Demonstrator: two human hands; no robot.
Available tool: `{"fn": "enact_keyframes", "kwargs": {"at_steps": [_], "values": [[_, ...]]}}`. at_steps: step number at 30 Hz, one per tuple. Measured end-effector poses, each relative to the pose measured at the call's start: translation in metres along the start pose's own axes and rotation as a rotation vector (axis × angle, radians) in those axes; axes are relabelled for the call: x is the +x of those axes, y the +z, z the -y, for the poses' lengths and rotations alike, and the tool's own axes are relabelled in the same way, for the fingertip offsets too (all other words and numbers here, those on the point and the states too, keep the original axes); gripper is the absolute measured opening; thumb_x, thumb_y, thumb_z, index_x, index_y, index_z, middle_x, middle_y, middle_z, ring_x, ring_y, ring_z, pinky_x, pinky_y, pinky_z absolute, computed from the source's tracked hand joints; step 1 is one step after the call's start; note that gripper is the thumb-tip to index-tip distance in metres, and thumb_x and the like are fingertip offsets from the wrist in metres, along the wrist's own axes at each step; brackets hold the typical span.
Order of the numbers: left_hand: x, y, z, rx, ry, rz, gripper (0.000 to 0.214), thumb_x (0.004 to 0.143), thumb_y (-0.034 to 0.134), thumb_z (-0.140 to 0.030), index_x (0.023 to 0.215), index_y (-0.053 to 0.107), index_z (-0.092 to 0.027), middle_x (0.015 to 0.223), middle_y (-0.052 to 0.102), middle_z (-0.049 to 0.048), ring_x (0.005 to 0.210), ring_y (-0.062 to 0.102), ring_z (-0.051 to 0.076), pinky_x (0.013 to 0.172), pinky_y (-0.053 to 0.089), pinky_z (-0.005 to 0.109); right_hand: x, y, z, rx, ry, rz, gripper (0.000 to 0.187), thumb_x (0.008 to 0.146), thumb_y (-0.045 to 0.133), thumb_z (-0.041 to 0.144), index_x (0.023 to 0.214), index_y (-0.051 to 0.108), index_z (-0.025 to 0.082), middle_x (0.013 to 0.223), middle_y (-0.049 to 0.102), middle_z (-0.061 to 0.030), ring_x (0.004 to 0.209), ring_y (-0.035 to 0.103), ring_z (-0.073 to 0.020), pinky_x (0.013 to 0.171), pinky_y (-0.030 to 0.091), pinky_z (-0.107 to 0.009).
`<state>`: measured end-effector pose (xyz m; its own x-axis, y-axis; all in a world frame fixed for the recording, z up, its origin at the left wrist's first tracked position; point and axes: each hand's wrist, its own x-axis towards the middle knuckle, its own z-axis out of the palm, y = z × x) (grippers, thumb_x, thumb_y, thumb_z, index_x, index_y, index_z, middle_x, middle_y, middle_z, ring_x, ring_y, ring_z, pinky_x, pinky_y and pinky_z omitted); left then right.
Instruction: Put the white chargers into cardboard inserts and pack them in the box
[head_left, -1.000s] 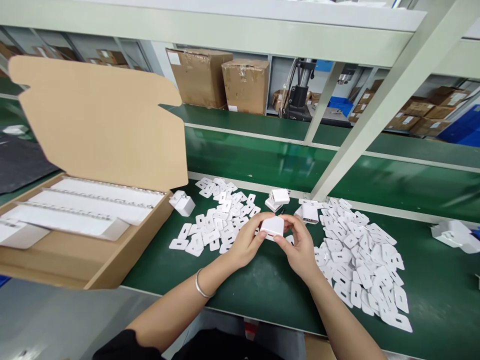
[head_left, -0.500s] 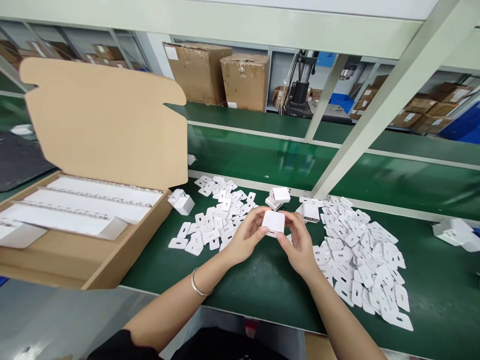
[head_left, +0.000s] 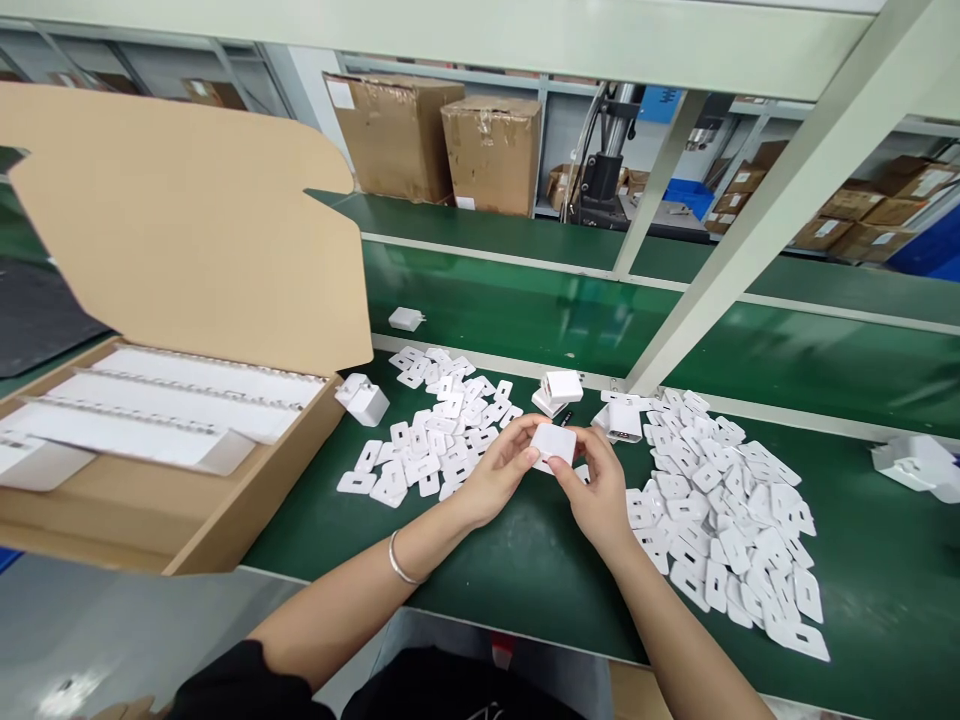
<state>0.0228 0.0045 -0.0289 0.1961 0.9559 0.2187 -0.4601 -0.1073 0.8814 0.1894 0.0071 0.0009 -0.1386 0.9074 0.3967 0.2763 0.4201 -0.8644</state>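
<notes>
Between my two hands is a white charger, held above the green bench. My left hand grips its left side with thumb and fingers. On the other side, my right hand is closed on it, the thumb pressed on the near face. Just behind lie a couple of white chargers and, to the right, another charger with a port showing. Loose white slotted plates are scattered left of my hands. A bigger heap of similar plates lies on the right.
An open cardboard box with rows of white pieces stands at the left, its lid raised. A white charger sits by its corner. More chargers lie far right. A slanted metal post rises from the bench's back edge.
The charger has tilted slightly in my hands, and my right thumb has moved further onto it. The view has shifted a little; another charger at the back left shows more fully.
</notes>
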Motion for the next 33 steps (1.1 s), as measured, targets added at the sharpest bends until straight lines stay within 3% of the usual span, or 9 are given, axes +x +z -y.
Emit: {"fn": "enact_keyframes", "kwargs": {"at_steps": [7, 11, 13, 15, 17, 21, 25, 29, 33], "values": [[0.002, -0.002, 0.005, 0.102, 0.053, -0.027, 0.054, 0.091, 0.074, -0.061, 0.130, 0.064, -0.024, 0.115, 0.067, 0.0090, 0.108, 0.063, 0.024, 0.096, 0.050, 0.035, 0.003, -0.005, 0.001, -0.079, 0.008, 0.052, 0.026, 0.090, 0.077, 0.041, 0.108, 0.069, 0.024, 0.089, 0.059, -0.0013, 0.079, 0.057, -0.0204, 0.072, 0.050, -0.034], [0.003, -0.005, -0.005, 0.205, 0.092, 0.059, 0.056, 0.095, 0.070, -0.061, 0.137, 0.061, -0.025, 0.127, 0.067, 0.0120, 0.117, 0.063, 0.028, 0.102, 0.051, 0.039, 0.002, -0.009, 0.003, -0.151, -0.081, 0.040, 0.028, 0.091, 0.078, 0.041, 0.111, 0.067, 0.024, 0.090, 0.057, -0.0016, 0.081, 0.056, -0.0214, 0.073, 0.052, -0.035], [0.003, -0.008, -0.010, 0.284, 0.066, 0.109, 0.059, 0.101, 0.057, -0.065, 0.145, 0.058, -0.027, 0.133, 0.064, 0.0126, 0.112, 0.064, 0.026, 0.100, 0.052, 0.040, 0.002, -0.011, 0.002, -0.212, -0.150, 0.020, 0.034, 0.091, 0.079, 0.041, 0.118, 0.066, 0.025, 0.095, 0.055, -0.0027, 0.085, 0.058, -0.0230, 0.076, 0.054, -0.037], [0.002, -0.010, -0.012, 0.367, 0.025, 0.106, 0.063, 0.106, 0.038, -0.068, 0.152, 0.053, -0.028, 0.133, 0.063, 0.0128, 0.093, 0.064, 0.021, 0.087, 0.054, 0.038, 0.002, -0.013, -0.001, -0.284, -0.228, -0.002, 0.040, 0.092, 0.079, 0.039, 0.126, 0.063, 0.025, 0.099, 0.053, -0.0038, 0.089, 0.059, -0.0245, 0.079, 0.055, -0.040], [0.001, -0.009, -0.014, 0.434, 0.019, 0.077, 0.065, 0.107, 0.031, -0.067, 0.155, 0.049, -0.027, 0.129, 0.063, 0.0130, 0.079, 0.060, 0.017, 0.075, 0.053, 0.036, 0.003, -0.013, -0.004, -0.353, -0.308, -0.020, 0.042, 0.094, 0.076, 0.034, 0.132, 0.060, 0.026, 0.102, 0.050, -0.0048, 0.091, 0.059, -0.0254, 0.082, 0.056, -0.042], [0.000, 0.003, -0.020, 0.543, 0.050, 0.077, 0.061, 0.101, 0.061, -0.055, 0.152, 0.045, -0.027, 0.134, 0.060, 0.0128, 0.094, 0.063, 0.021, 0.083, 0.054, 0.036, 0.006, -0.011, -0.013, -0.422, -0.472, -0.004, 0.043, 0.098, 0.065, 0.024, 0.140, 0.055, 0.028, 0.112, 0.047, -0.0083, 0.097, 0.059, -0.0257, 0.084, 0.057, -0.042], [-0.004, 0.018, -0.033, 0.661, 0.037, 0.055, 0.075, 0.085, 0.083, -0.037, 0.147, 0.042, -0.025, 0.137, 0.059, 0.0122, 0.108, 0.065, 0.025, 0.093, 0.055, 0.039, 0.004, -0.009, -0.017, -0.438, -0.588, 0.034, 0.050, 0.098, 0.058, 0.017, 0.147, 0.050, 0.030, 0.112, 0.048, -0.0084, 0.093, 0.059, -0.0247, 0.076, 0.058, -0.039], [-0.015, 0.018, -0.047, 0.732, 0.004, 0.037, 0.060, 0.087, 0.078, -0.031, 0.138, 0.048, -0.023, 0.128, 0.063, 0.0105, 0.108, 0.065, 0.026, 0.090, 0.055, 0.039, -0.001, -0.001, -0.013, -0.425, -0.613, 0.207, 0.065, 0.097, 0.057, 0.015, 0.158, 0.039, 0.028, 0.117, 0.055, -0.0114, 0.098, 0.063, -0.0271, 0.078, 0.060, -0.042], [-0.041, -0.014, -0.077, 0.809, 0.091, -0.080, 0.049, 0.090, 0.068, -0.024, 0.136, 0.050, -0.025, 0.125, 0.063, 0.0104, 0.109, 0.064, 0.026, 0.090, 0.055, 0.040, -0.005, 0.007, -0.009, -0.427, -0.625, 0.327, 0.076, 0.099, 0.062, 0.021, 0.165, 0.027, 0.030, 0.128, 0.060, -0.0148, 0.110, 0.065, -0.0335, 0.090, 0.059, -0.053]]}}
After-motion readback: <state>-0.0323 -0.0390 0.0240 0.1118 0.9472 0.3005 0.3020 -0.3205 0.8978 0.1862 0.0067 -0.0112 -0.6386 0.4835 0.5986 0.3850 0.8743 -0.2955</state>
